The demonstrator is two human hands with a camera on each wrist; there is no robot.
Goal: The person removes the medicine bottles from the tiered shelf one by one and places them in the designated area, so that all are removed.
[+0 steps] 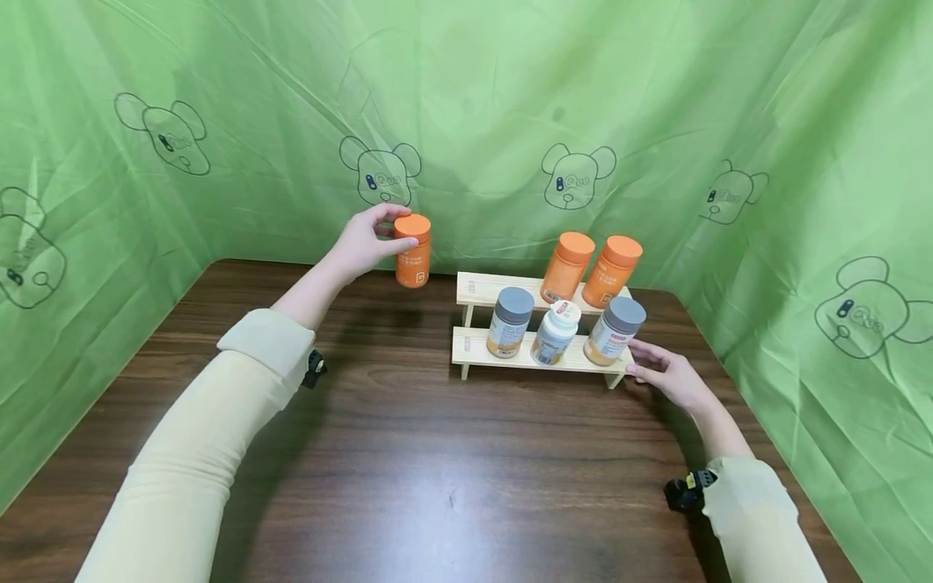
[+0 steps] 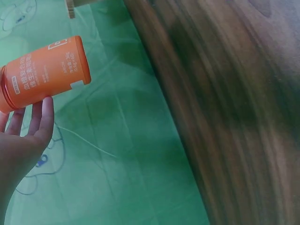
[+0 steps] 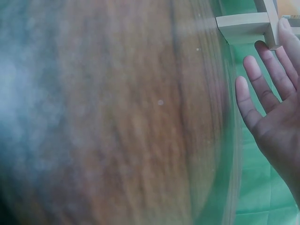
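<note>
- Fingers of the left hand curl round an orange bottle, thumb on the near side just under the cap, fingertips over the far side; the bottle hangs upright in the air, clear of the tabletop and to the left of the wooden rack.
- From the left wrist view, the same orange bottle lies against the fingertips, its printed label facing the camera, with the green cloth behind it.
- Fingers of the right hand lie straight and relaxed, holding nothing, their tips touching the right end of the rack's lower shelf; the right wrist view shows the fingertips against the pale wood of the rack.
- On the rack's upper shelf stand two more orange bottles, side by side toward the right end and touching.
- On the lower shelf stand a grey-capped bottle at the left, a white bottle in the middle and a second grey-capped bottle at the right, nearest the right hand.
- Both arms wear cream sleeves, each with a small black device at the wrist.
- A green cloth printed with bear outlines surrounds the dark wooden tabletop on three sides.
</note>
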